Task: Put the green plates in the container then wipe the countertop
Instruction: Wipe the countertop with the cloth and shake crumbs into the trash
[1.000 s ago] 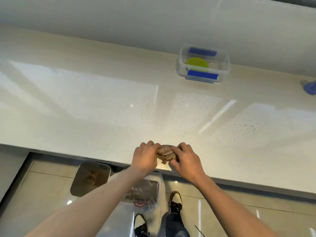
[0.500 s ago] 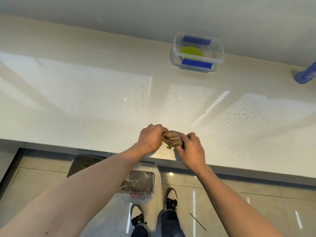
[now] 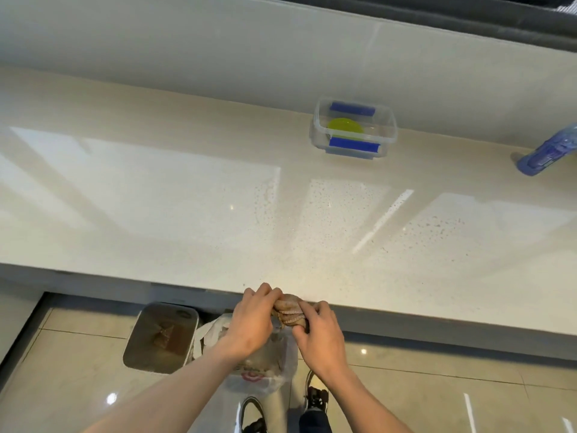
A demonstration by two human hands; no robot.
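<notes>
A crumpled brown cloth [image 3: 288, 311] is bunched between my two hands at the front edge of the cream countertop [image 3: 193, 214]. My left hand [image 3: 251, 320] grips its left side, and my right hand [image 3: 321, 334] pinches its right side. Both hands hang just past the counter edge, over the floor. Far back on the right, against the wall, stands a clear container [image 3: 353, 128] with blue clips. A green plate [image 3: 345, 129] lies flat inside it.
A blue bottle [image 3: 549, 153] lies at the counter's far right edge. On the floor below the counter stand a steel-lidded bin [image 3: 160, 337] and a plastic bag [image 3: 265, 367]. My shoes [image 3: 315, 398] are beside the bag.
Both hands with the cloth have slid back from the countertop to its front edge. The view has tilted, so more wall shows above.
</notes>
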